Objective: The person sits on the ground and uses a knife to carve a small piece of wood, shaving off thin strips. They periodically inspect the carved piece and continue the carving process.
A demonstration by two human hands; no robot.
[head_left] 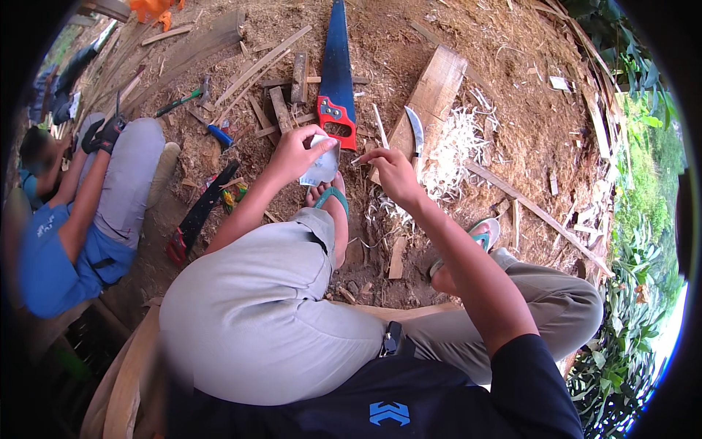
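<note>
My left hand (301, 152) is closed on a pale, translucent plastic packet (320, 170), held over my sandalled foot. To its right, my right hand (395, 174) pinches something small and whitish at the fingertips, too small to name. A handsaw (337, 73) with a blue blade and red handle lies just beyond both hands. Right of the saw, a knife (417, 132) with a curved blade rests by a thick plank (439, 84). A thin pale stick (380, 126) lies between the saw and the knife.
Wood shavings (462, 150) heap beside the plank. At left lie a green-handled hammer (180, 101), a blue-handled tool (219, 135) and a second saw (201, 216). A person in blue with dark gloves (104, 136) sits at far left. A long batten (541, 216) crosses the ground at right.
</note>
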